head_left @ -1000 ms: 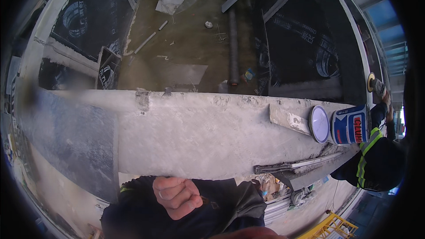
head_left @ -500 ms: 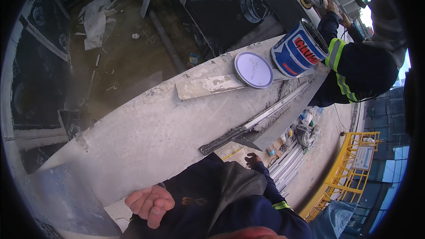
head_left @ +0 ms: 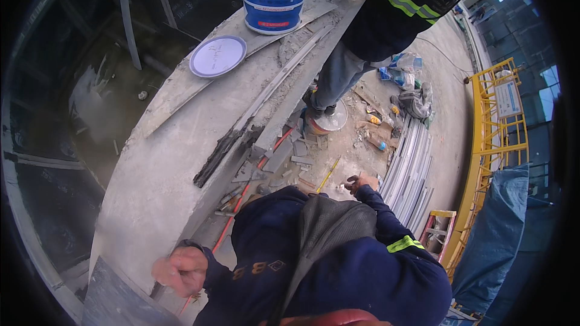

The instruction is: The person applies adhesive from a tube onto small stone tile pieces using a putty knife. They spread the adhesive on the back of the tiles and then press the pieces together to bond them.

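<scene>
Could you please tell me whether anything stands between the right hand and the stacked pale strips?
Nothing visible does; the pale strips lie on the floor, right of the right hand in this view.

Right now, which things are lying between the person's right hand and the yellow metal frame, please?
In the head view, long pale strips lie between the right hand and the yellow metal frame, then pale floor.

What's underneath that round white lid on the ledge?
Part of a pale board shows, running beneath the round lid; whatever else lies directly under the lid is covered.
</scene>
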Motion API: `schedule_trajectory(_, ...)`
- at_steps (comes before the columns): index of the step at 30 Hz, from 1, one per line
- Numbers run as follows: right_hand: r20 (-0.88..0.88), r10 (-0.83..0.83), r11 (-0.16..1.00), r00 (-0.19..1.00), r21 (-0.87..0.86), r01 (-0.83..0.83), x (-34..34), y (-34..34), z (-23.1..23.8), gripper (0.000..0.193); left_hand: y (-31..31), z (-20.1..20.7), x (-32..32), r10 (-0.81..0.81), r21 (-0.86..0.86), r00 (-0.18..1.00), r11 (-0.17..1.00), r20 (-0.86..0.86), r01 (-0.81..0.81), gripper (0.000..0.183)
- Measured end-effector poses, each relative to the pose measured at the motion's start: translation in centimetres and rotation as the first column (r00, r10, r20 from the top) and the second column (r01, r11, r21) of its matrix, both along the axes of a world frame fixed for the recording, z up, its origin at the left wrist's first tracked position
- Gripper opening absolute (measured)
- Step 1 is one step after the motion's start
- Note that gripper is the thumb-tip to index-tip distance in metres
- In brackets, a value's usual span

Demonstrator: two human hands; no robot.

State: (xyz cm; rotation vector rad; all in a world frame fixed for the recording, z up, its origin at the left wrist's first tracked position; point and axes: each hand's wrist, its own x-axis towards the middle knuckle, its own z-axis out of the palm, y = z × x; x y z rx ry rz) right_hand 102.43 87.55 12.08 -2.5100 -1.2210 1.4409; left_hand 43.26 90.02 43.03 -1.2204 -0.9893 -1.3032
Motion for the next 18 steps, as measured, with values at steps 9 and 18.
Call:
schedule_trajectory(9,0.116,0.017,0.994,0.993,-0.112,-0.004,2.7,-5.8,-0.9,0.048,-0.3,-0.3,0.6,0.052,-0.11,0.992,0.993,0.115,-0.039,0.012)
schedule_trajectory(18,0.036,-0.033,0.994,0.999,-0.104,0.037,5.7,-2.9,1.8,0.048,-0.1,1.9,3.4,0.283,-0.227,0.748,0.957,0.601,-0.179,0.011)
